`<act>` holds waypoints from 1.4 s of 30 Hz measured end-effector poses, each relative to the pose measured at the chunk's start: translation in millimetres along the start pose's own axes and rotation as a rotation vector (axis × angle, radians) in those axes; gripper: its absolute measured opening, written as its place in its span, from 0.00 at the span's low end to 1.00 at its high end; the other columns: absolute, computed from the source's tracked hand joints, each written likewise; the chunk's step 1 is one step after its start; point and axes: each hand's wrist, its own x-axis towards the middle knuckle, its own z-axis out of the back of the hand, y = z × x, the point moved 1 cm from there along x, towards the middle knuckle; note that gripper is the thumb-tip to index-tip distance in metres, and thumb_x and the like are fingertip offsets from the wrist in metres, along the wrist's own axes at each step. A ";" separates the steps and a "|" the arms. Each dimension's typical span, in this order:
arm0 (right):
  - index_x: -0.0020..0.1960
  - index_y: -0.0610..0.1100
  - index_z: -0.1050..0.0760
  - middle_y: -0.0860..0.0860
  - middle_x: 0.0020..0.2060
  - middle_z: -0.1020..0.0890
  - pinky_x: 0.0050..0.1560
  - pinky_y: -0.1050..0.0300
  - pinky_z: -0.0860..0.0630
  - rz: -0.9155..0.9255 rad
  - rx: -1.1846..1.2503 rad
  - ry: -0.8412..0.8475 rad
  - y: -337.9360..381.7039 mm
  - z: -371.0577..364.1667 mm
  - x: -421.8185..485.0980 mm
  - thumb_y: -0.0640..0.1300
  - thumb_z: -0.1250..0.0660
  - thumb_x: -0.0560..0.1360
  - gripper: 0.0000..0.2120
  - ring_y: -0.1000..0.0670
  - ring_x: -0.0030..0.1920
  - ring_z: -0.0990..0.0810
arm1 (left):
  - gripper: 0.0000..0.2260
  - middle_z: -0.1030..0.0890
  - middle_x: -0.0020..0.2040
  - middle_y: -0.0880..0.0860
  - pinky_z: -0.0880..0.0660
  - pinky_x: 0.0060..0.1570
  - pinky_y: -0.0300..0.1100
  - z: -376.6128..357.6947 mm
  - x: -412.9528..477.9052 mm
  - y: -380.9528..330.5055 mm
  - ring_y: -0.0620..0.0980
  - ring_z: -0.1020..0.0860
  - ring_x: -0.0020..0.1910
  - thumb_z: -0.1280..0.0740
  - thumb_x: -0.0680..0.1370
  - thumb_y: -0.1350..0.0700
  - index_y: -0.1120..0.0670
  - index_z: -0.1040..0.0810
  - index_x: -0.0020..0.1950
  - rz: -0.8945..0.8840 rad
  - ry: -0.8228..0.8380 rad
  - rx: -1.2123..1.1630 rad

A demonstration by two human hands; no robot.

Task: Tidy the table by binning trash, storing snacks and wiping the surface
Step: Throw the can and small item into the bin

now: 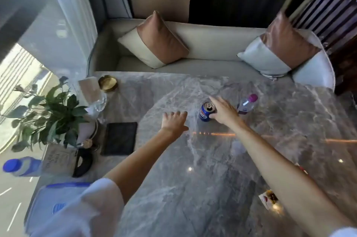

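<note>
A blue soda can with its top opened stands upright in the middle of the grey marble table. My right hand is at the can's right side, index finger over the rim and thumb against its lower side. My left hand hovers flat with spread fingers just left of the can, touching nothing. A small clear water bottle with a purple cap stands right behind my right hand. A snack wrapper lies near the table's right front, partly hidden by my right forearm.
Along the left edge are a potted plant, a glass with a napkin, a gold ashtray, a black coaster, a card stand, a blue-capped bottle and a blue-lidded box. A cushioned sofa runs behind the table.
</note>
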 end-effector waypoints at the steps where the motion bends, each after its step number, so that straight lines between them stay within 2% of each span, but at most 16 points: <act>1: 0.77 0.53 0.45 0.46 0.76 0.40 0.68 0.44 0.31 -0.018 -0.023 0.039 2.4 -4.1 9.3 0.44 0.26 0.71 0.41 0.39 0.72 0.35 | 0.29 0.29 0.70 0.56 0.34 0.67 0.58 -3.6 7.9 -1.0 0.59 0.31 0.70 0.32 0.76 0.44 0.52 0.37 0.73 0.003 0.074 0.013; 3: 0.77 0.55 0.46 0.45 0.75 0.43 0.66 0.43 0.29 -0.051 -0.048 0.100 3.5 -13.0 26.9 0.41 0.26 0.71 0.43 0.37 0.71 0.35 | 0.34 0.37 0.75 0.57 0.36 0.69 0.63 -13.7 24.2 -2.0 0.60 0.38 0.74 0.31 0.75 0.45 0.51 0.42 0.76 0.005 0.148 0.013; 6: 0.78 0.57 0.48 0.45 0.77 0.48 0.69 0.42 0.32 -0.069 -0.064 0.201 0.2 -32.3 48.2 0.37 0.27 0.71 0.45 0.38 0.74 0.40 | 0.39 0.50 0.79 0.56 0.36 0.68 0.66 -30.7 43.1 -3.4 0.61 0.48 0.78 0.30 0.75 0.45 0.47 0.49 0.79 -0.035 0.258 -0.017; 8: 0.77 0.56 0.46 0.46 0.77 0.48 0.71 0.43 0.33 -0.075 -0.062 0.240 -4.2 -40.9 56.7 0.36 0.28 0.71 0.43 0.39 0.75 0.41 | 0.39 0.53 0.80 0.54 0.37 0.69 0.66 -41.3 53.0 -4.2 0.60 0.51 0.78 0.30 0.75 0.47 0.46 0.50 0.79 -0.085 0.305 -0.030; 11: 0.76 0.53 0.41 0.46 0.74 0.41 0.67 0.45 0.29 -0.072 -0.035 0.185 -8.9 -52.9 60.4 0.35 0.29 0.72 0.38 0.40 0.72 0.34 | 0.36 0.51 0.80 0.55 0.37 0.71 0.62 -57.0 60.0 -5.2 0.59 0.50 0.79 0.30 0.76 0.50 0.47 0.46 0.78 -0.147 0.321 -0.025; 15: 0.71 0.49 0.33 0.46 0.67 0.32 0.63 0.47 0.26 -0.072 0.028 0.107 -11.8 -61.9 50.2 0.36 0.28 0.71 0.31 0.41 0.65 0.27 | 0.29 0.45 0.78 0.55 0.34 0.72 0.55 -77.5 52.2 0.2 0.59 0.42 0.75 0.32 0.78 0.53 0.48 0.40 0.76 -0.179 0.233 -0.052; 18: 0.69 0.48 0.31 0.45 0.65 0.30 0.63 0.49 0.26 -0.061 0.051 0.123 -10.2 -67.8 36.0 0.36 0.27 0.71 0.29 0.41 0.63 0.25 | 0.28 0.39 0.75 0.54 0.32 0.70 0.54 -90.3 33.5 8.3 0.59 0.40 0.74 0.31 0.76 0.54 0.48 0.37 0.75 -0.111 0.215 -0.196; 21: 0.67 0.49 0.30 0.45 0.64 0.30 0.62 0.50 0.26 -0.042 0.078 0.173 -6.5 -71.5 13.8 0.35 0.27 0.70 0.28 0.42 0.62 0.26 | 0.26 0.35 0.71 0.54 0.32 0.68 0.50 -100.2 2.7 19.4 0.58 0.35 0.69 0.30 0.75 0.55 0.49 0.32 0.72 0.034 0.171 -0.364; 24: 0.64 0.47 0.27 0.45 0.58 0.25 0.54 0.58 0.29 -0.021 0.286 0.097 -6.2 -73.2 -17.6 0.36 0.24 0.67 0.27 0.46 0.56 0.24 | 0.22 0.30 0.67 0.57 0.32 0.66 0.47 -100.7 -40.9 31.3 0.59 0.30 0.65 0.29 0.73 0.56 0.52 0.28 0.67 0.293 0.036 -0.657; 26: 0.63 0.46 0.26 0.46 0.55 0.23 0.51 0.59 0.26 -0.065 0.591 0.074 -8.1 -73.9 -46.6 0.36 0.24 0.67 0.26 0.48 0.52 0.22 | 0.19 0.26 0.62 0.57 0.30 0.63 0.50 -96.9 -79.0 37.6 0.57 0.27 0.62 0.28 0.73 0.58 0.56 0.25 0.62 0.454 -0.115 -0.880; 29: 0.60 0.50 0.25 0.46 0.56 0.22 0.54 0.51 0.21 -0.202 1.231 0.248 -10.5 -82.6 -97.2 0.34 0.26 0.69 0.23 0.49 0.52 0.20 | 0.14 0.27 0.57 0.55 0.23 0.52 0.55 -94.2 -155.6 40.3 0.54 0.24 0.52 0.28 0.74 0.61 0.55 0.25 0.57 0.711 -0.337 -1.352; 31: 0.57 0.51 0.25 0.47 0.57 0.22 0.55 0.47 0.21 -0.241 1.486 0.375 -10.6 -91.2 -126.7 0.32 0.26 0.69 0.22 0.47 0.54 0.19 | 0.14 0.28 0.58 0.55 0.19 0.48 0.54 -101.4 -212.9 38.0 0.50 0.23 0.50 0.28 0.75 0.59 0.52 0.26 0.57 0.834 -0.440 -1.558; 34: 0.56 0.49 0.23 0.48 0.55 0.19 0.53 0.46 0.19 -0.231 1.573 0.517 -6.8 -104.3 -163.2 0.35 0.24 0.64 0.23 0.44 0.55 0.17 | 0.15 0.28 0.59 0.55 0.19 0.46 0.51 -120.1 -293.2 25.5 0.49 0.22 0.50 0.29 0.75 0.60 0.54 0.28 0.59 0.952 -0.621 -1.687; 38: 0.57 0.45 0.24 0.45 0.56 0.18 0.49 0.47 0.17 -0.231 1.575 0.717 11.9 -121.2 -208.3 0.31 0.30 0.71 0.18 0.45 0.51 0.15 | 0.12 0.27 0.57 0.58 0.17 0.39 0.46 -145.0 -384.4 -8.9 0.50 0.24 0.48 0.30 0.76 0.62 0.56 0.28 0.57 1.109 -0.876 -1.802; 40: 0.62 0.43 0.27 0.42 0.60 0.20 0.54 0.45 0.19 -0.229 1.552 0.811 25.6 -128.5 -226.8 0.31 0.32 0.74 0.19 0.43 0.54 0.17 | 0.11 0.26 0.57 0.59 0.18 0.34 0.42 -158.3 -424.5 -25.4 0.52 0.23 0.50 0.32 0.77 0.62 0.57 0.28 0.58 1.151 -0.967 -1.849; 42: 0.68 0.40 0.31 0.40 0.64 0.23 0.60 0.42 0.22 -0.215 1.489 0.901 44.0 -133.0 -244.1 0.31 0.34 0.75 0.23 0.41 0.59 0.20 | 0.12 0.25 0.60 0.59 0.18 0.38 0.44 -170.8 -458.4 -39.9 0.55 0.23 0.56 0.32 0.78 0.60 0.57 0.28 0.60 1.205 -1.036 -1.892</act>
